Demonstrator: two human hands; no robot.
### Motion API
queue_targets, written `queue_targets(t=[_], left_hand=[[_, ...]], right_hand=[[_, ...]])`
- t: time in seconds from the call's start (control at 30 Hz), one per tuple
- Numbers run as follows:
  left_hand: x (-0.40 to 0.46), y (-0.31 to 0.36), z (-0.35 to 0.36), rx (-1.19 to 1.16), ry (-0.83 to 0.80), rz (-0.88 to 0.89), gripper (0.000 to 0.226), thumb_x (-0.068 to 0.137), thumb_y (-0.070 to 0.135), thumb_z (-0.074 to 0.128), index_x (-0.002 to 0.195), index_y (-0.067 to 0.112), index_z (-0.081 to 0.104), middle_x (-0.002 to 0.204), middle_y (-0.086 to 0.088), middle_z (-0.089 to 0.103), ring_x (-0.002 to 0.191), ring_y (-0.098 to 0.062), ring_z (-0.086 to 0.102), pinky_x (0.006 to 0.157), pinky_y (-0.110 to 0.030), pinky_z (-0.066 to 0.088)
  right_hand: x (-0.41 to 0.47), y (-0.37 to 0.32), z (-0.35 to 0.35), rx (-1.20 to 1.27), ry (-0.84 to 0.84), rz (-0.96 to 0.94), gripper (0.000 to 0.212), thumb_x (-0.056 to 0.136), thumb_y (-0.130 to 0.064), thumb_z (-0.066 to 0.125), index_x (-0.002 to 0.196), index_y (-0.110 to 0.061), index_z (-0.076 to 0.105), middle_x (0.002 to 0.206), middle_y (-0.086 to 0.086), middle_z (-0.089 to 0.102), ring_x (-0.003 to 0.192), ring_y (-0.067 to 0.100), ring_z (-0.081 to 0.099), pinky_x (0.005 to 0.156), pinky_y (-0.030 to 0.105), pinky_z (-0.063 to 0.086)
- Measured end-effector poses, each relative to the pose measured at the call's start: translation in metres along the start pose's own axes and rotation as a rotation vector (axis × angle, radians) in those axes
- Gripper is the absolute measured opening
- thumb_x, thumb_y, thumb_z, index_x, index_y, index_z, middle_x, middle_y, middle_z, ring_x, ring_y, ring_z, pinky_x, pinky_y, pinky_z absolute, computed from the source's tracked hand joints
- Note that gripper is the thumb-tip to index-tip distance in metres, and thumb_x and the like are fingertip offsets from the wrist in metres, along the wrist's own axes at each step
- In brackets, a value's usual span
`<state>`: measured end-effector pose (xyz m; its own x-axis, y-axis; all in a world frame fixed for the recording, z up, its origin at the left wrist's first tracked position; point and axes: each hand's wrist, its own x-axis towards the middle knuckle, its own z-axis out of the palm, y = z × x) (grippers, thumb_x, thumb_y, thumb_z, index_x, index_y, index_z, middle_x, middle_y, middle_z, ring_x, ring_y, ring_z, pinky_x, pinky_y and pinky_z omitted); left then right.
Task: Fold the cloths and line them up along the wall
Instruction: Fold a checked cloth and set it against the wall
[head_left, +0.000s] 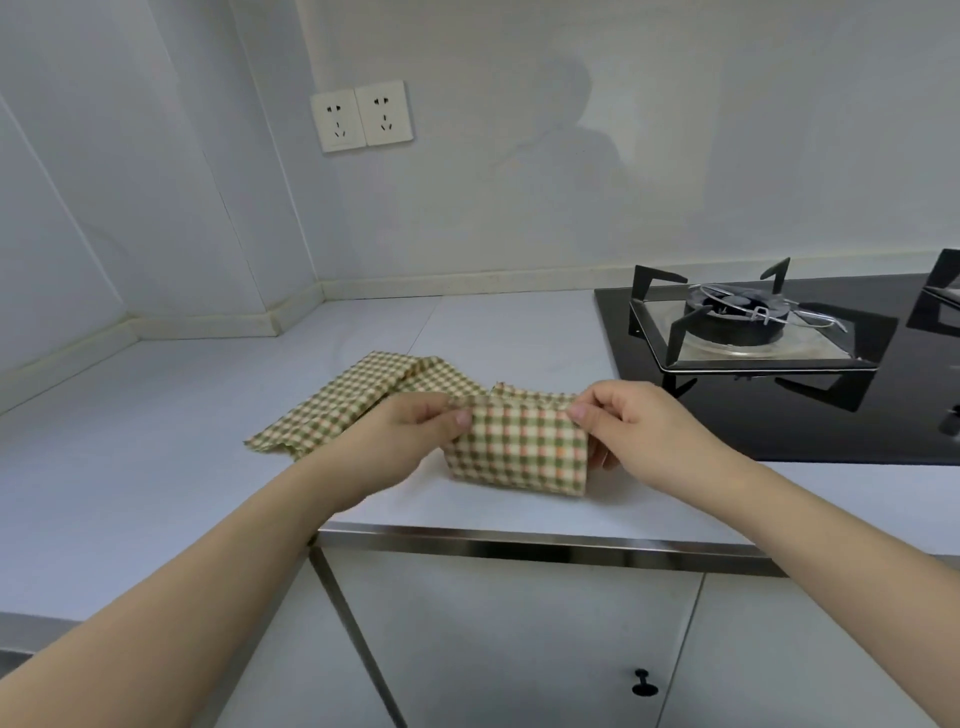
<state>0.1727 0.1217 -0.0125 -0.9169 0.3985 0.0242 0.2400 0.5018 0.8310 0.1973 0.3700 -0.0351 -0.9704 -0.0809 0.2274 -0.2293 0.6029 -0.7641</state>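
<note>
My left hand (410, 431) and right hand (631, 431) each pinch a top corner of the half-folded checked cloth (519, 452) near the countertop (156, 467) edge, while another checked cloth (343, 402) lies loose at ten o'clock, and none lines the wall (519, 182) yet.

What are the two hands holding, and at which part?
Both hold the small folded green-checked cloth: the left hand pinches its upper left corner, the right hand its upper right corner.
</note>
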Motion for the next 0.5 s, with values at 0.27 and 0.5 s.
queue_targets(t=[0.27, 0.5], left_hand=[[0.099, -0.005, 0.037, 0.309, 0.213, -0.111, 0.032, 0.098, 0.035, 0.046, 0.078, 0.011, 0.05, 0.076, -0.007, 0.052, 0.068, -0.019, 0.048, 0.061, -0.031, 0.037], [0.119, -0.016, 0.05, 0.635, 0.228, -0.092, 0.034, 0.099, 0.038, 0.041, 0.077, 0.014, 0.048, 0.075, 0.0, 0.053, 0.076, -0.021, 0.052, 0.063, -0.032, 0.035]], right_hand=[[0.066, 0.031, -0.004, -0.577, 0.048, 0.051, 0.028, 0.1, -0.03, 0.038, 0.095, -0.013, 0.06, 0.099, 0.007, 0.067, 0.092, 0.03, 0.059, 0.081, 0.041, 0.046], [0.081, 0.059, 0.005, -0.761, 0.067, -0.015, 0.031, 0.1, -0.032, 0.036, 0.099, -0.015, 0.062, 0.101, 0.002, 0.06, 0.096, 0.026, 0.054, 0.086, 0.04, 0.038]])
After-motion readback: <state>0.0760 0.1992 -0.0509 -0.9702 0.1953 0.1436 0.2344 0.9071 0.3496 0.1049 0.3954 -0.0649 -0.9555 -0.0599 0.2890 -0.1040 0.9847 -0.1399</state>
